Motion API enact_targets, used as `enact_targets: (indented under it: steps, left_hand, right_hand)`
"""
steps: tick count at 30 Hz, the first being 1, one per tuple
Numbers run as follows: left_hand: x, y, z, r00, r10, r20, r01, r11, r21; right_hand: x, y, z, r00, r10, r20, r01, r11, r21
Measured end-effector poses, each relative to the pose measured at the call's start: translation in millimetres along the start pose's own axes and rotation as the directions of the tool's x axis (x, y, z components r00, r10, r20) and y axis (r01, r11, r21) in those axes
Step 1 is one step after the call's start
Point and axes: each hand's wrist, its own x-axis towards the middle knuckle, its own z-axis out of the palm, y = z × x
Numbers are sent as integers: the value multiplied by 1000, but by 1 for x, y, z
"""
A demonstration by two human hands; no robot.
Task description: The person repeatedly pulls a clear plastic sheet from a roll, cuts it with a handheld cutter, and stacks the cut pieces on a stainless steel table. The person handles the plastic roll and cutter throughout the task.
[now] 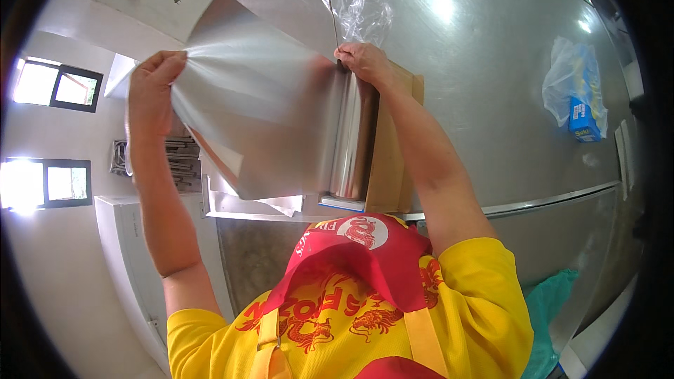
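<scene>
A big shiny steel table [491, 84] fills most of the view, and its front edge runs across near the person's chest. On it lies a wide sheet of foil [260, 119], pulled out from a foil roll [351, 140]. The roll sits in a flat brown cardboard box [390, 168], close to the table's front edge, and its long way points from the person out across the table. The sheet spreads away from the roll toward the person's left side and lifts up off the table there. The left hand [151, 91] is at the far left edge of the sheet, with thumb and fingers pressed together, pinching the foil so it bunches into little folds. The right hand [361, 60] is at the far end of the roll, curled down on it, and looks like it is pressing the roll or box in place; I cannot tell just what its fingers grip. So the right hand is nearer the roll and the left hand is nearer the loose edge. There is lots of bare table to the right. Past the right hand lies a crumpled clear plastic bag [358, 7]. Far to the right is another plastic bag with a blue box [579, 109] inside.
</scene>
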Motion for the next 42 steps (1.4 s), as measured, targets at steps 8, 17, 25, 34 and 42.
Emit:
enact_targets:
  steps: [8, 17, 25, 34, 42]
  left_hand:
    - [37, -43, -73, 993, -91, -79, 92, 996, 8]
    - [14, -366, -165, 899, -222, -377, 393, 788, 474]
    - [-14, -415, -117, 811, -242, -532, 534, 677, 506]
    - [-15, -385, -88, 715, 313, -625, 359, 603, 712]
    - [-103, -206, 173, 898, 401, 183, -429, 700, 571]
  right_hand:
    - [0, 2, 1, 999, 37, -1, -37, 999, 10]
    - [5, -3, 3, 1000, 19, 21, -19, 1000, -25]
    - [4, 10, -1, 994, 75, 80, -73, 997, -31]
    - [5, 1, 2, 994, 74, 74, -70, 995, -65]
    - [1, 7, 3, 999, 50, 20, -48, 996, -74]
